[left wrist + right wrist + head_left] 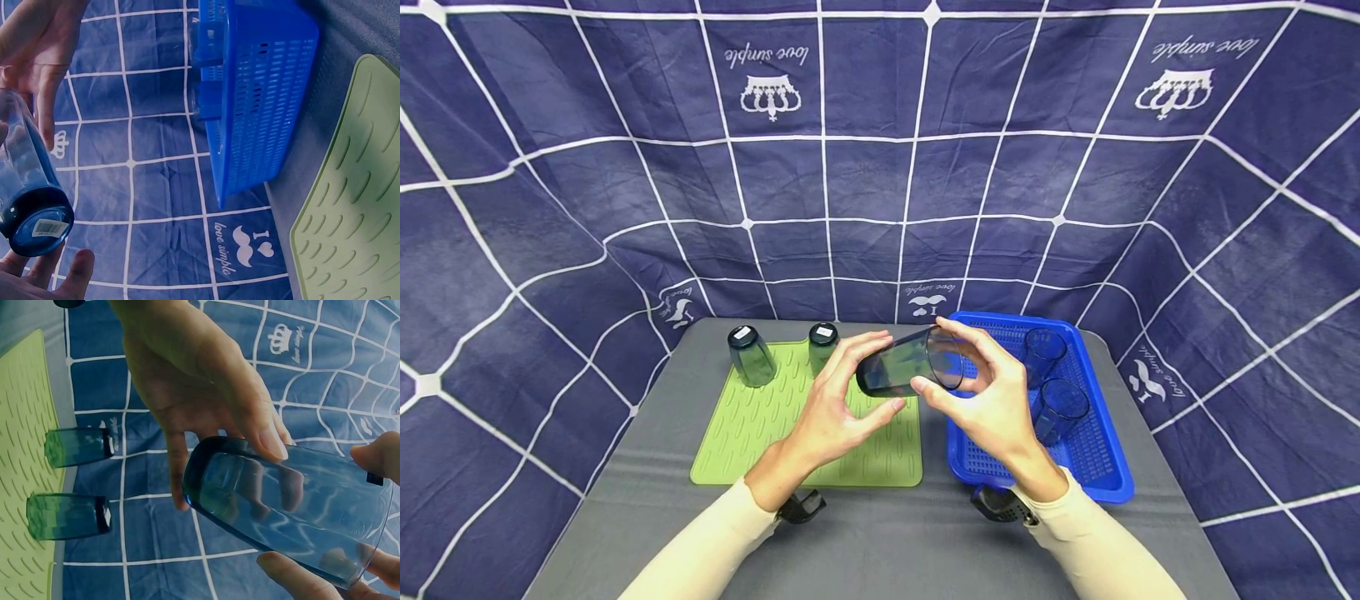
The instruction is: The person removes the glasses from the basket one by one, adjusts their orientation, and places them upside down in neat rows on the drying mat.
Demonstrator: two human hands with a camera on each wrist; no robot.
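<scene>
A tinted drinking glass [897, 368] is held in the air, tilted on its side, its dark base to the left. My right hand [1000, 404] grips it near the rim between thumb and fingers. Around the base end my left hand [829, 419] is spread, fingers above and thumb below; whether it touches the glass is unclear. A barcode sticker [50, 228] shows on the base in the left wrist view. Two similar glasses stand upside down at the back of a green drying mat [760, 442], the left glass [752, 360] and the right glass [822, 350].
On the right sits a blue plastic basket [1116, 467] with two upright glasses inside, a back glass [1043, 354] and a front glass [1062, 408]. Everything rests on a grey-covered table [895, 550]. Blue checked cloth [865, 183] hangs behind and along both sides.
</scene>
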